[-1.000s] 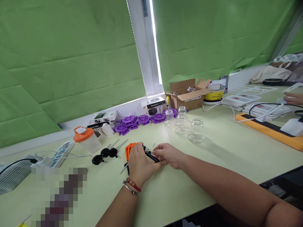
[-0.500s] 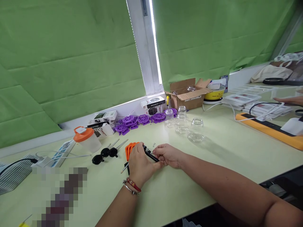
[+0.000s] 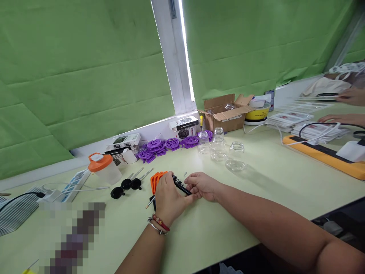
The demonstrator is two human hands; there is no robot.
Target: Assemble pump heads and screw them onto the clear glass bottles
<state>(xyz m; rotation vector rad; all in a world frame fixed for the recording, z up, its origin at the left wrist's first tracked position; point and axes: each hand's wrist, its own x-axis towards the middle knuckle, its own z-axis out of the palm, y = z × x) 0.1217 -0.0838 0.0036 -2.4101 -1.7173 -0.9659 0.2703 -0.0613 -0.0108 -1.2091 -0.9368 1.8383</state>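
Note:
My left hand (image 3: 169, 196) is wrapped over a black bar-shaped part (image 3: 181, 186), much of which its palm hides. My right hand (image 3: 203, 186) has its fingers pinched at the near end of that part; whatever lies between the fingertips is hidden. Small metal bits (image 3: 185, 174) lie on the table just beyond the right fingertips. Flat orange pieces (image 3: 155, 180) show behind the left hand. A thin metal rod with a brass-coloured tip (image 3: 150, 202) sticks out beside that hand. Further left are round black pieces with metal rods (image 3: 127, 184).
Purple plastic wheel-like parts (image 3: 172, 144) and printed boxes (image 3: 184, 127) line the window side. Several clear glass jars (image 3: 236, 156) stand right of them, before a cardboard box (image 3: 228, 114). An orange-lidded shaker (image 3: 104, 167) is left. Another person's hands (image 3: 353, 95) are at far right, beyond an orange power strip (image 3: 322, 156).
My hands and the black part stay almost where they were. At the far right, the other person's hands have come further into view, one raised over the clear cases.

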